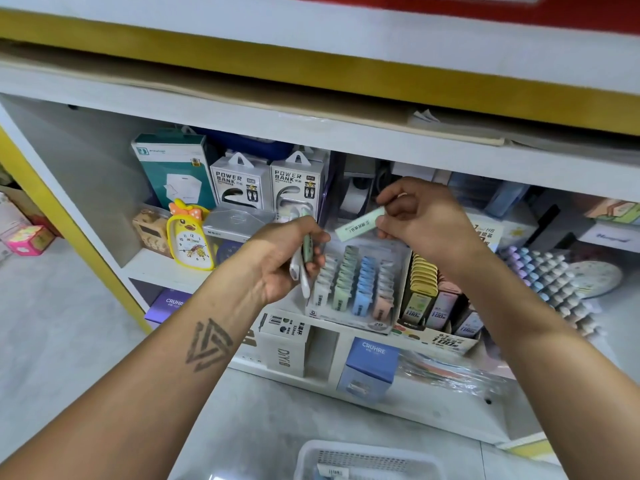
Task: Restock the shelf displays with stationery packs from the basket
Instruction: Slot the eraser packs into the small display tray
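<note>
Head view, only one. Right hand (420,216), centre-right of frame, pinches a pale green stationery pack (360,224) by its right end, thumb under and fingers over; the pack is tilted and held in the air just above the clear display tray (353,317). Left hand (287,258), centre frame, is clamped round a small bundle of spare packs (300,268), white and green, standing roughly upright in the fist. The hands are apart, a short gap between them.

The tray sits on the shelf (162,268) at centre frame, with four rows of packs: white, green, blue, pink. All rows look fairly full; I cannot tell which slots are free. To its right is a box of yellow and dark packs (424,289). Upper left of the tray are two power bank boxes (242,183) and a yellow duck clock (188,237). The white basket (308,455) is at the bottom edge, centre, on the floor, with something still inside, too blurred to name.

Step, as I judge it: placing, mid-restock. One green pack is about to go in, with more waiting in the left hand.

The next move calls for turning the green pack upright to match the row, lining it up over the green column, second from left, and sliding it down into a gap without knocking its neighbours. Then pass the next pack from left to right.
</note>
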Motion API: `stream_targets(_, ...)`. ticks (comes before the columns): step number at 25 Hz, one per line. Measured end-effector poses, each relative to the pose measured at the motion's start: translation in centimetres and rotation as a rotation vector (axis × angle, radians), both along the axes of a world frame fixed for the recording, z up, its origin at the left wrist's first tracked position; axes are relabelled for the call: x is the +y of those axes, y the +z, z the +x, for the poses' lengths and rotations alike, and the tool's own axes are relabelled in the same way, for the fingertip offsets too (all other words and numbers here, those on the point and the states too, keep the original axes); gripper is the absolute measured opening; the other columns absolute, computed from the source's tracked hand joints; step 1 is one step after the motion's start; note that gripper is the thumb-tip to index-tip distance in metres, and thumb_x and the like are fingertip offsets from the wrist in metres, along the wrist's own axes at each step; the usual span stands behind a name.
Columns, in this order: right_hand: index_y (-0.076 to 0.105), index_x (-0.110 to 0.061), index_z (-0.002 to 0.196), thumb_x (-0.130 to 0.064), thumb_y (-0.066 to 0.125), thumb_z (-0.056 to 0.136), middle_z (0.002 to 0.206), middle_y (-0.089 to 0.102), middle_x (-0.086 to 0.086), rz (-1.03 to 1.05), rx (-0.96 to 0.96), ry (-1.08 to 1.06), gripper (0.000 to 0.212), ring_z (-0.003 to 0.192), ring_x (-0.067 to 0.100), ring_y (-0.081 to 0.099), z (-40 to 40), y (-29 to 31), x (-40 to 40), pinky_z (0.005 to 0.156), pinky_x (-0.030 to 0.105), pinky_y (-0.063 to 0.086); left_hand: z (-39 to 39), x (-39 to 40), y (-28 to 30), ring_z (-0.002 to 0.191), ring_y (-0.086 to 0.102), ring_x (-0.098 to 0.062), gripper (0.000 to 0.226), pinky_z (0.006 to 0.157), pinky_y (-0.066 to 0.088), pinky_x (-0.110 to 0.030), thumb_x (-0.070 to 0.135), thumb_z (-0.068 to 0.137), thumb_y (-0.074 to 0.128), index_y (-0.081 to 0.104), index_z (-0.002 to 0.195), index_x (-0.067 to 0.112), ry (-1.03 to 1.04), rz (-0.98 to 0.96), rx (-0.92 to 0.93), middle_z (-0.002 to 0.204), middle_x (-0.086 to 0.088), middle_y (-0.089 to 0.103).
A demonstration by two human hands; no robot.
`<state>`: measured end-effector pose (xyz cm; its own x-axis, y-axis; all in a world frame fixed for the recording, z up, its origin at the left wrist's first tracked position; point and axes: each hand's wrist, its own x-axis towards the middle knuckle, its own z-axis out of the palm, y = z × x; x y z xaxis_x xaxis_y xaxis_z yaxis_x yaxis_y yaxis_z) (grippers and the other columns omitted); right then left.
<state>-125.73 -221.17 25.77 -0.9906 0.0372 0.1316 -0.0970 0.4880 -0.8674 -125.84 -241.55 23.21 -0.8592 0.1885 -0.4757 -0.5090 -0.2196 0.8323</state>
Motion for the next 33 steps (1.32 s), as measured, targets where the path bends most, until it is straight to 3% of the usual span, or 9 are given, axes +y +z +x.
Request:
stream_targets(3,0.066,-0.017,0.090,0.003,0.070,0.087,0.087,0.071,0.007,0.125,0.080,-0.041,0.021,0.078,0.022,0.073,-0.9,-1.1,0.0,0.081,0.039,0.061,0.1,-0.1,0.1,0.051,0.054,-0.018,0.007,0.039,0.040,-0.020,0.003,0.092,0.058,0.062,0.086,0.004,-0.006,0.023,-0.026,0.071,-0.010,0.055)
stream_targets(9,0.066,-0.014,0.100,-0.005,0.063,0.091,0.089,0.070,0.010,0.659,0.277,0.008,0.013,0.080,0.026,0.067,-1.8,-3.9,-0.6,0.075,0.039,0.058,0.3,-0.6,0.0,0.054,0.060,-0.020,0.008,0.040,0.044,-0.021,0.005,0.096,0.053,0.060,0.101,0.004,-0.017,-0.019,-0.035,0.070,-0.011,0.057)
stream_targets(14,0.061,-0.014,0.090,-0.004,0.063,0.091,0.082,0.066,0.009,0.710,0.210,0.044,0.011,0.075,0.027,0.065,-2.2,-4.8,-1.0,0.069,0.035,0.056,0.5,-0.8,0.1,0.053,0.061,-0.022,0.014,0.041,0.047,-0.021,0.001,0.095,0.048,0.059,0.105,0.000,-0.018,0.003,-0.012,0.073,-0.013,0.059)
stream_targets(18,0.061,-0.016,0.088,-0.005,0.065,0.091,0.081,0.063,0.007,0.715,0.180,0.049,0.012,0.073,0.025,0.064,-2.0,-5.3,-1.4,0.066,0.027,0.049,0.8,-0.7,0.2,0.055,0.062,-0.023,0.023,0.042,0.048,-0.021,0.000,0.095,0.053,0.058,0.117,-0.003,-0.023,0.023,-0.022,0.088,-0.018,0.061)
stream_targets(23,0.061,-0.015,0.089,-0.003,0.062,0.091,0.083,0.066,0.009,0.681,0.167,0.065,0.013,0.078,0.027,0.067,-2.4,-5.2,-1.5,0.073,0.039,0.058,0.9,-0.5,0.0,0.053,0.066,-0.022,0.034,0.039,0.046,-0.021,-0.002,0.093,0.058,0.055,0.127,-0.007,-0.049,-0.025,0.006,0.083,-0.016,0.065)
stream_targets(26,0.062,-0.016,0.089,-0.005,0.064,0.092,0.084,0.065,0.006,0.700,0.141,0.081,0.012,0.077,0.024,0.066,-2.6,-5.3,-1.5,0.070,0.035,0.056,0.8,-0.6,-0.2,0.056,0.068,-0.022,0.031,0.036,0.042,-0.020,-0.003,0.093,0.059,0.057,0.124,-0.009,-0.046,-0.056,0.022,0.077,-0.016,0.068)
stream_targets(28,0.068,-0.015,0.094,-0.001,0.063,0.091,0.088,0.066,0.007,0.773,0.125,0.105,0.015,0.081,0.026,0.066,-2.6,-5.5,-1.7,0.071,0.034,0.055,0.7,-0.7,-0.4,0.057,0.069,-0.023,0.032,0.035,0.039,-0.018,-0.004,0.092,0.060,0.057,0.124,-0.009,-0.040,-0.076,0.042,0.076,-0.016,0.069)
stream_targets(31,0.072,-0.015,0.118,0.000,0.060,0.092,0.113,0.069,0.010,0.930,0.106,0.179,0.033,0.102,0.030,0.066,-2.7,-5.7,-2.0,0.091,0.037,0.054,0.7,-0.7,-0.5,0.057,0.070,-0.021,0.034,0.036,0.037,-0.016,-0.003,0.090,0.065,0.058,0.123,-0.007,-0.033,-0.087,0.069,0.073,-0.016,0.071)
stream_targets(33,0.069,-0.018,0.125,-0.002,0.058,0.094,0.117,0.068,0.005,0.830,0.124,0.171,0.036,0.104,0.024,0.065,-2.7,-5.0,-2.4,0.092,0.032,0.053,0.7,-0.6,-0.4,0.057,0.071,-0.021,0.032,0.035,0.036,-0.016,-0.002,0.089,0.066,0.060,0.121,-0.005,-0.030,-0.086,0.088,0.073,-0.016,0.073)
